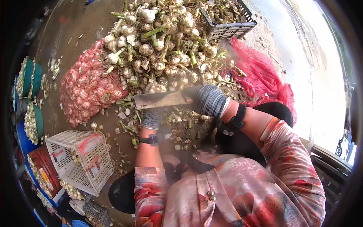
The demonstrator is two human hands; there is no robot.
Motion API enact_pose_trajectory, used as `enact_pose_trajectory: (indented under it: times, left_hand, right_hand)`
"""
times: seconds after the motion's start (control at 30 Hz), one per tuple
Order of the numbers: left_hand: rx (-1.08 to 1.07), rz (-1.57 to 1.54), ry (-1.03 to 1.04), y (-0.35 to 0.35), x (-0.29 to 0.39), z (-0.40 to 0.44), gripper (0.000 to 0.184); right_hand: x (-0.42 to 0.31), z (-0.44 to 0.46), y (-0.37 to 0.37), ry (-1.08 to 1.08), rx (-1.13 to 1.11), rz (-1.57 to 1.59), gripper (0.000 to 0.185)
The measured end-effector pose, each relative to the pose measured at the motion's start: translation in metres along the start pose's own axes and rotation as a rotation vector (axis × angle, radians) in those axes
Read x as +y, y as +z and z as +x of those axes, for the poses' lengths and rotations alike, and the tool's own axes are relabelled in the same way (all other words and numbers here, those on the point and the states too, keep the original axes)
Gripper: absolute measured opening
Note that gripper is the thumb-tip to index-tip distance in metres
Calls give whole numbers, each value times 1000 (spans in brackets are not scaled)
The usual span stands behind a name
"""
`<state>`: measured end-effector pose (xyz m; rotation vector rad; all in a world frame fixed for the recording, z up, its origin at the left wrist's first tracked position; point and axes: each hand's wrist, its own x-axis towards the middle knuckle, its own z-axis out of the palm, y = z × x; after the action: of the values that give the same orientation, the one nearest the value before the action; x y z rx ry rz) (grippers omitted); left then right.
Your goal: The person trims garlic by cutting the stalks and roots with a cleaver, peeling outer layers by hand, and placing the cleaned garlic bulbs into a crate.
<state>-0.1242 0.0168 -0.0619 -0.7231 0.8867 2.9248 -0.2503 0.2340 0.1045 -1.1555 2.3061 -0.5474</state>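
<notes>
My right hand, in a grey knit glove, is closed around the handle of a cleaver. Its broad, soiled blade points left, in front of the garlic pile. My left hand, gloved the same way, is low behind the blade, which hides its fingers, so I cannot see whether it holds anything. Just beyond the blade's upper edge is a garlic bulb. The large heap of garlic, with cut green stems, rises ahead of both hands.
A red mesh sack of garlic stands left of the heap. A white plastic crate lies on its side at lower left. A black crate is at the back right, near a loose pink mesh bag. Green tubs line the far left.
</notes>
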Motion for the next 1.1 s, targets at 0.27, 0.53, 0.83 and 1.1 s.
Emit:
enact_pose_trajectory:
  times: [0.27,0.53,0.83,1.1]
  left_hand:
    - [52,1258,712,142,23,-74,61]
    - [36,1460,718,127,9,-91,63]
    - [118,1127,602,175,37,-100,67]
    - [15,131,210,165,25,-98,58]
  right_hand:
    - [-24,-34,-27,-65,-81,-71,21]
    - [15,-32,0,-173,66,-150,24]
    - [24,-12,4,77,130,485,56]
    - [-18,-8,4,-182,60,638,54]
